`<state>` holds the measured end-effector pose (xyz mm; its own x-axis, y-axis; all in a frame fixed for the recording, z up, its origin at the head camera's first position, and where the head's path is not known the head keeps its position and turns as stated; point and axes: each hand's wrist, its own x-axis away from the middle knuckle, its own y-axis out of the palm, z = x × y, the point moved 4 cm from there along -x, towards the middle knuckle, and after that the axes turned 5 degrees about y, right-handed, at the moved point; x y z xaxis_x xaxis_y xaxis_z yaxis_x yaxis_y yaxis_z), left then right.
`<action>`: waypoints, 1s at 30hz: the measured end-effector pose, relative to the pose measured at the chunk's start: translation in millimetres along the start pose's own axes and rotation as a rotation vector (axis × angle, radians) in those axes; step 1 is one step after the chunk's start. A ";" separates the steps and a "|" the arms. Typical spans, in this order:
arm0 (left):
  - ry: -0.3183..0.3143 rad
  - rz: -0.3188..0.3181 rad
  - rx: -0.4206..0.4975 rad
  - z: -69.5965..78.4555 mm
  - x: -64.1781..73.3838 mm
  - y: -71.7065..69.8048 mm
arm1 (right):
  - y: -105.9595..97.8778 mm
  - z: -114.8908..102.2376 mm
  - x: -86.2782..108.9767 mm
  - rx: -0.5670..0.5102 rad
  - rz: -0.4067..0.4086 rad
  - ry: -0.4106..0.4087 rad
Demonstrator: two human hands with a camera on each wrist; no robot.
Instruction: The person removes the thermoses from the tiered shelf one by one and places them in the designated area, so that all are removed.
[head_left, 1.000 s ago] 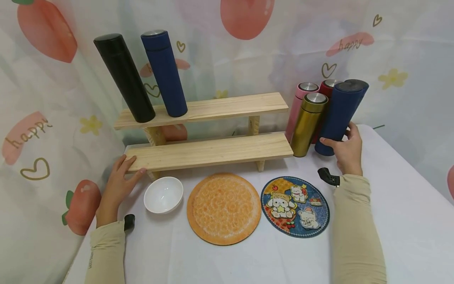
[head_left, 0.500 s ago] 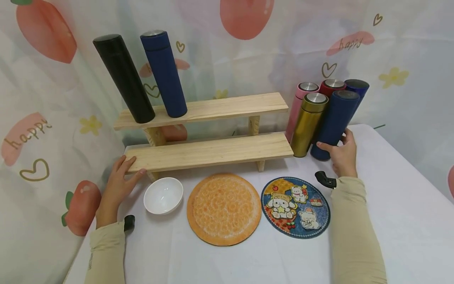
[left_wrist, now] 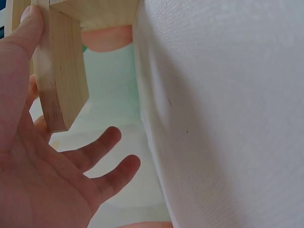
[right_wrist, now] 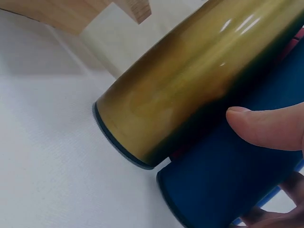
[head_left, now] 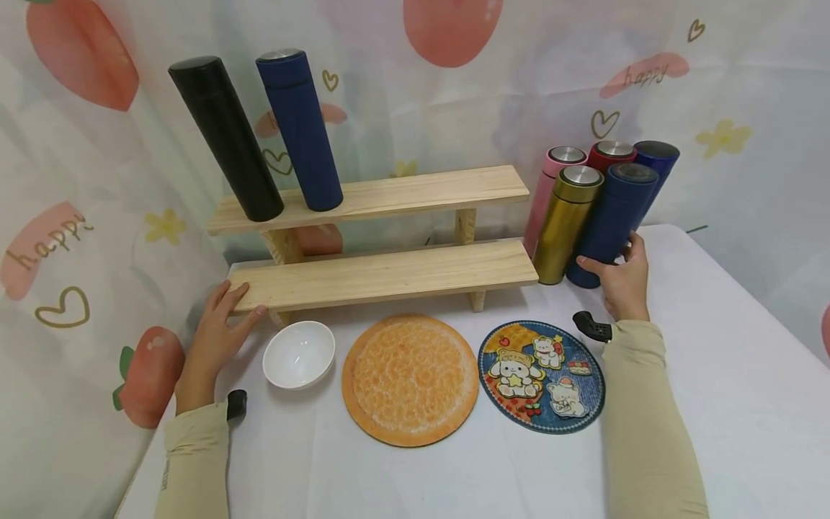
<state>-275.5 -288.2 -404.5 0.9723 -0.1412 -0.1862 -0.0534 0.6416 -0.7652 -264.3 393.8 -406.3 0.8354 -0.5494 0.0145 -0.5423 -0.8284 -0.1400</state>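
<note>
My right hand [head_left: 625, 282] grips a dark blue thermos bottle [head_left: 612, 216] low on its body, thumb on the near side and fingers round the far side. In the right wrist view, the thermos's base is on the white cloth, close beside a gold thermos [right_wrist: 171, 90]. Pink [head_left: 546, 194] and red [head_left: 612, 153] thermoses and a second blue one [head_left: 658, 162] stand behind, partly hidden. My left hand [head_left: 214, 339] holds the left end of the two-tier wooden shelf's lower board [head_left: 382, 277]. In the left wrist view, two of its fingers [left_wrist: 116, 175] stick out free below the board.
On the upper board [head_left: 428, 194] stand a black thermos [head_left: 227, 140] and a blue thermos [head_left: 301, 133]. In front of the shelf lie a white bowl [head_left: 300, 355], a round orange mat [head_left: 410, 380] and a round cartoon mat [head_left: 542, 377]. A patterned curtain [head_left: 454, 108] hangs behind.
My right hand has brought the dark blue thermos a little left and nearer, upright next to the gold one, uncovering the other blue thermos behind. My left hand has stayed on the shelf.
</note>
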 end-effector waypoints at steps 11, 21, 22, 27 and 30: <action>0.001 -0.001 0.002 0.9 -3.1 -0.5 | 2.7 1.9 -3.1 -0.021 0.010 -0.013; 0.004 0.005 0.004 0.0 -2.4 0.3 | 5.1 -0.7 -2.3 0.042 -0.011 0.066; 0.002 0.005 0.004 -0.1 -2.3 0.5 | 5.3 -2.1 -1.8 0.046 -0.013 0.069; -0.005 0.005 0.004 -1.0 -1.1 0.8 | 4.6 -17.3 3.8 0.041 -0.003 0.053; -0.004 0.005 0.004 -0.8 -1.5 0.4 | 3.5 -29.6 8.0 0.021 0.008 0.031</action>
<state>-277.2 -288.3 -405.0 0.9730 -0.1351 -0.1872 -0.0571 0.6451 -0.7620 -262.1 383.3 -377.3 0.8279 -0.5592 0.0440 -0.5465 -0.8219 -0.1608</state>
